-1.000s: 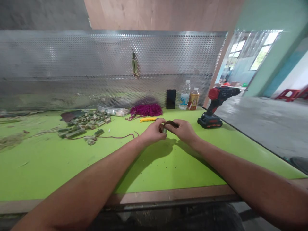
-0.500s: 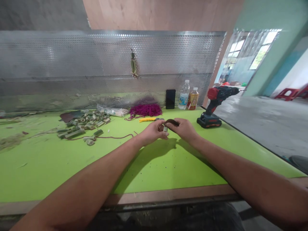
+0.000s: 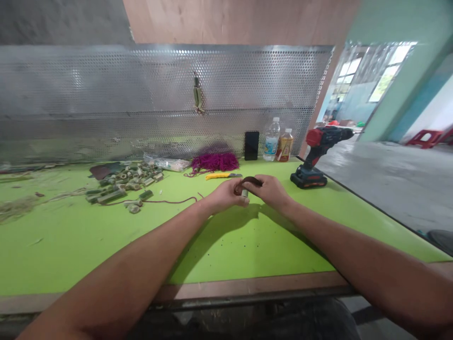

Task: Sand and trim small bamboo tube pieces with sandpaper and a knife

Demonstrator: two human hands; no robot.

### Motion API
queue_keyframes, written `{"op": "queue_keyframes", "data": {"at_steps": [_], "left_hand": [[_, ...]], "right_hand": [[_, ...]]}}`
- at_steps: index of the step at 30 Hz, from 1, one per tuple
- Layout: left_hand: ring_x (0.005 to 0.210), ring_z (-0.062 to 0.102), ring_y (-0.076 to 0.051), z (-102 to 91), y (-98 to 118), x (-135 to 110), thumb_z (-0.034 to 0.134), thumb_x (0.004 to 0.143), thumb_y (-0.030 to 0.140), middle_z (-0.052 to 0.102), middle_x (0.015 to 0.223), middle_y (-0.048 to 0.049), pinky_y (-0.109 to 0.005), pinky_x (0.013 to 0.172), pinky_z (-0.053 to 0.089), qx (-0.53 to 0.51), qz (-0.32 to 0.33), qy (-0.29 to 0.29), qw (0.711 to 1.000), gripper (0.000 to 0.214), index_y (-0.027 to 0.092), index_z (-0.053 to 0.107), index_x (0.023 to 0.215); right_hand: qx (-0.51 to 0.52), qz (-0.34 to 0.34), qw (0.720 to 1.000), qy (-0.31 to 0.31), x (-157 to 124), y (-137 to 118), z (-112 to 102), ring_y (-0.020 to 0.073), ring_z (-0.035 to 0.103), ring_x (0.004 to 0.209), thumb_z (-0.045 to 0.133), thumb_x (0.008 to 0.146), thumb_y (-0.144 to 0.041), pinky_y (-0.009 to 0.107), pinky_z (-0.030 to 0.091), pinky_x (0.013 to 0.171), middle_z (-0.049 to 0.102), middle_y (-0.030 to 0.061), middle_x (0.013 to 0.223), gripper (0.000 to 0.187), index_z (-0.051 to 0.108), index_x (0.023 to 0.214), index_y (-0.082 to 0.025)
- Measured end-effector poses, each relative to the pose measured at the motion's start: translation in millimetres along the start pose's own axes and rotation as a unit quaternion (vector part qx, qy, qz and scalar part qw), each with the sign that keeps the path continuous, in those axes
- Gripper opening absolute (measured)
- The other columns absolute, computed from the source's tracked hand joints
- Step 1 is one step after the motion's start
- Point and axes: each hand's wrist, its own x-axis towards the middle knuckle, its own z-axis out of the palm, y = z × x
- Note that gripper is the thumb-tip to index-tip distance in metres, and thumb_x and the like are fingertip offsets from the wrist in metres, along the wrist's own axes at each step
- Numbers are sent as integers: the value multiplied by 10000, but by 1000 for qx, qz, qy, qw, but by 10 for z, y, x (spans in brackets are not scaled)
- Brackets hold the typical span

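My left hand (image 3: 224,197) and my right hand (image 3: 269,191) meet above the green worktable (image 3: 71,245). Between them runs a dark brown strip (image 3: 252,181), pinched by the fingers of both hands. A short pale bamboo piece (image 3: 244,200) shows below my left fingertips, partly hidden by them. Just beyond my left hand lies a yellow utility knife (image 3: 219,176). Further left, a heap of cut bamboo pieces (image 3: 123,182) sits on the table, with a thin brown cord (image 3: 166,202) running from it towards my left hand.
A red-and-black cordless drill (image 3: 313,160) stands right of my hands. Along the perforated metal sheet (image 3: 159,94) are a magenta cord bundle (image 3: 214,162), a black phone (image 3: 251,145) and several bottles. The table's right edge drops to a concrete floor (image 3: 382,184).
The pale bamboo piece has shifted downward under my left fingertips. My hands have rolled slightly around the brown strip and remain close together.
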Motion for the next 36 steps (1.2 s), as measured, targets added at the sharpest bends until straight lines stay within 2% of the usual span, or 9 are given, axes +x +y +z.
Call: {"op": "queue_keyframes", "data": {"at_steps": [5, 9, 15, 18, 22, 26, 31, 34, 36], "left_hand": [[811, 635, -166, -26, 12, 30, 810, 608, 107, 669, 920, -46, -322, 744, 531, 24, -22, 31, 999, 531, 144, 600, 1094], [805, 642, -174, -64, 7, 62, 818, 577, 80, 669, 888, -27, -328, 740, 529, 22, -30, 56, 998, 624, 158, 565, 1142], [690, 554, -110, -40, 45, 11, 791, 628, 177, 580, 788, 17, -243, 639, 461, 49, -2, 17, 999, 442, 149, 597, 1024], [645, 500, -94, -17, 61, -11, 773, 637, 185, 536, 743, 34, -227, 607, 422, 68, -2, 9, 998, 418, 149, 612, 1021], [702, 537, -112, -15, 49, -10, 770, 634, 172, 589, 820, -1, -244, 647, 443, 52, -7, 16, 998, 401, 148, 616, 1003], [666, 518, -106, -28, 9, -5, 785, 648, 222, 553, 774, 17, -251, 631, 455, 66, -11, 14, 998, 429, 154, 611, 1033], [882, 618, -172, -31, 28, -50, 803, 650, 183, 625, 989, -67, -342, 800, 529, -10, -5, 12, 1000, 534, 159, 574, 1131], [916, 655, -169, 3, 104, -94, 769, 748, 307, 609, 1128, -101, -362, 835, 550, -121, -28, -34, 992, 528, 194, 527, 1203], [808, 674, -142, 36, 131, -94, 677, 834, 407, 627, 1090, -94, -338, 762, 571, -163, -51, -24, 985, 428, 198, 520, 1172]], "right_hand": [[-3, -20, 999, -43, -32, -41, 12, 131, 473, 571, 575, 833, -569, 257, 267, 531, 612, 26, 645, 432, 710, 773, -163], [-8, -26, 999, -20, -43, -70, 42, 127, 453, 558, 580, 832, -572, 260, 257, 524, 594, 23, 620, 440, 709, 746, -160], [79, 25, 996, -23, 13, 44, 30, 143, 510, 590, 581, 811, -598, 254, 322, 538, 621, 24, 647, 469, 726, 794, -152], [67, 32, 997, -14, 32, 87, 14, 151, 522, 603, 580, 807, -599, 254, 330, 536, 621, 28, 644, 474, 719, 780, -147], [48, 14, 997, -50, 29, 88, 9, 144, 513, 583, 589, 797, -599, 250, 314, 526, 616, 26, 638, 476, 720, 793, -141], [54, 16, 998, -29, 22, 80, 14, 146, 526, 607, 559, 823, -608, 250, 327, 546, 635, 31, 680, 493, 725, 828, -144], [39, 5, 998, -41, 30, 64, 22, 154, 520, 599, 577, 821, -586, 262, 325, 546, 626, 36, 656, 468, 718, 797, -141], [78, -1, 997, -22, 8, 46, 31, 169, 554, 661, 529, 871, -552, 273, 379, 600, 665, 50, 738, 445, 715, 879, -148], [114, -8, 993, -35, -28, 27, 49, 176, 571, 700, 498, 896, -513, 283, 411, 633, 672, 53, 777, 417, 697, 918, -147]]}}
